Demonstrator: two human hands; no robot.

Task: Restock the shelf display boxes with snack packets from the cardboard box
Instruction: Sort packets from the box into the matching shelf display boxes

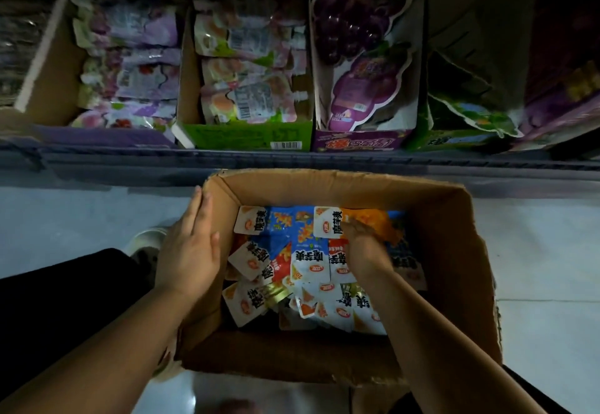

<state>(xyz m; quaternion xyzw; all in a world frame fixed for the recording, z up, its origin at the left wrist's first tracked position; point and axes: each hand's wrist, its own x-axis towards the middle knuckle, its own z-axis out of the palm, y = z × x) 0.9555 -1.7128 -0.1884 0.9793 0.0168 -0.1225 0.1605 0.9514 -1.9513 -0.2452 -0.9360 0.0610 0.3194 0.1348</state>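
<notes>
Snack packets (311, 261) lie in a loose, overlapping heap at the bottom of the cardboard box (454, 251), which sits on the floor (65, 218) just in front of the shelf (292, 157). Being slick and jumbled, some could likely slip free and drop if too many are gathered at once. The right hand (363, 248) reaches down into the heap, fingers curled among the packets; whether it has clamped on any I cannot tell. The left hand (190, 248) lies flat and spread on the box's left wall, steadying it. Display boxes (243, 134) above look fairly full.
</notes>
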